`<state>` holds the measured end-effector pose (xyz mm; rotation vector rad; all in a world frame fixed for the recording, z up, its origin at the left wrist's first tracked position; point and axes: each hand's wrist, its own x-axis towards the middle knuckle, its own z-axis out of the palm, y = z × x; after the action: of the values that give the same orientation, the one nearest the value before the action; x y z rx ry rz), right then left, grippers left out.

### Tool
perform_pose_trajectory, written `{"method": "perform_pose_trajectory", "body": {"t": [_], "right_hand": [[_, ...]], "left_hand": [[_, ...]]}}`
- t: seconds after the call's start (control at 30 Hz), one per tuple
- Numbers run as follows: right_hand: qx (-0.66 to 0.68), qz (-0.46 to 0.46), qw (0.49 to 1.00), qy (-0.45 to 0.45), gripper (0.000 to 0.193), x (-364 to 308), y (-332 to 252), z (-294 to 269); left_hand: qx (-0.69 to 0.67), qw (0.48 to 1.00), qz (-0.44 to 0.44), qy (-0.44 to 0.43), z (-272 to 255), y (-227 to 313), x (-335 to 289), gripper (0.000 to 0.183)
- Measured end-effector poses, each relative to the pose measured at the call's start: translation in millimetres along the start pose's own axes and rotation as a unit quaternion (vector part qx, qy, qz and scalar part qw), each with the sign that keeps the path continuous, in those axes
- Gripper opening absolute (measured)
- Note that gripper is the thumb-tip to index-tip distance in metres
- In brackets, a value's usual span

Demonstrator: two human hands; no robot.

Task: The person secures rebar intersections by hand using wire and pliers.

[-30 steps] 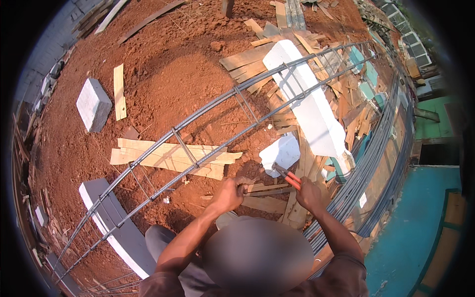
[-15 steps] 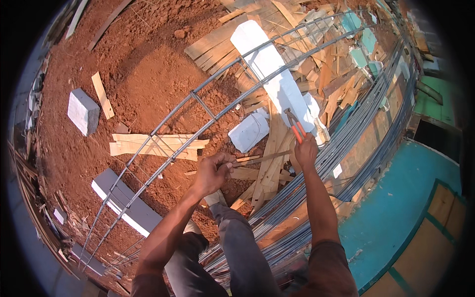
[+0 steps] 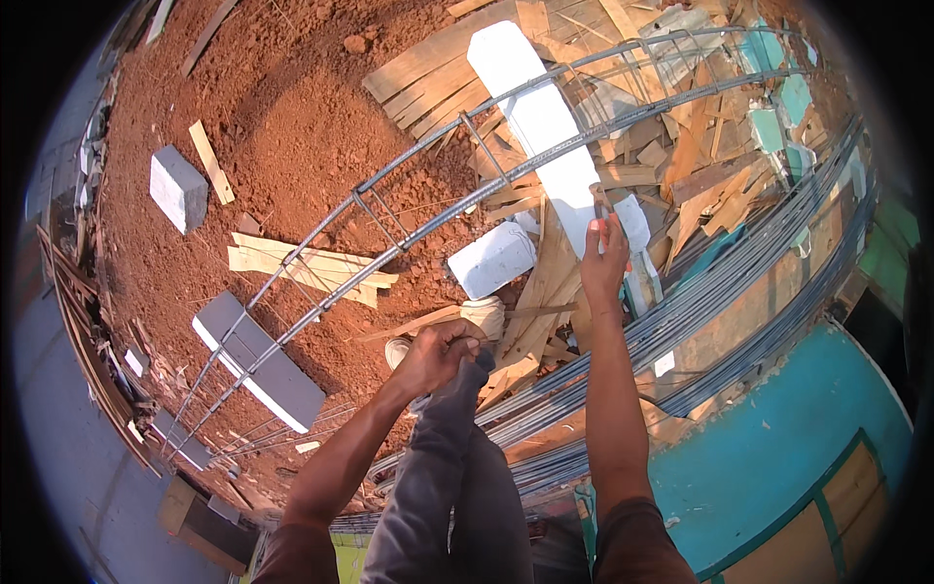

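Right hand [image 3: 605,258] grips red-handled pliers [image 3: 599,200] over the long white block [image 3: 533,115]; likely stiff, moderately heavy, best held by the handles. Left hand [image 3: 441,356]: fingers curled, contents unclear.

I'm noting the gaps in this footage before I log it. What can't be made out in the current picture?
All in the head view:
Left hand: curled fingers hide whether it holds anything.
Red-handled tool: most of its grips are hidden by the right hand.
Steel rods: a stretch is hidden behind the right forearm.
Green-framed brown panel: cut off by the lower edge.
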<state>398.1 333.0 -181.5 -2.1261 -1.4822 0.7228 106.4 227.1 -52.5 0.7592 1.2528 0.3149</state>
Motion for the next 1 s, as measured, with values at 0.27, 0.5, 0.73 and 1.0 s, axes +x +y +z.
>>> {"method": "perform_pose_trajectory", "body": {"t": [0.27,0.5,0.73,1.0], "right_hand": [[0.521,0.342,0.709,-0.329,0.033,-14,-138,-54],[0.482,0.42,0.696,-0.327,0.025,13,-73,-23],[0.606,0.418,0.581,-0.346,0.024,5,-37,72],[0.659,0.453,0.49,-0.347,0.022,11,-31,92]], "left_hand": [[-0.141,0.99,-0.003,0.003,53,7,48,0.013],[0.274,0.86,0.193,0.386,-10,55,132,0.027],[0.242,0.938,-0.01,0.247,-49,44,203,0.033],[0.147,0.97,-0.07,0.179,-46,56,205,0.038]]}}
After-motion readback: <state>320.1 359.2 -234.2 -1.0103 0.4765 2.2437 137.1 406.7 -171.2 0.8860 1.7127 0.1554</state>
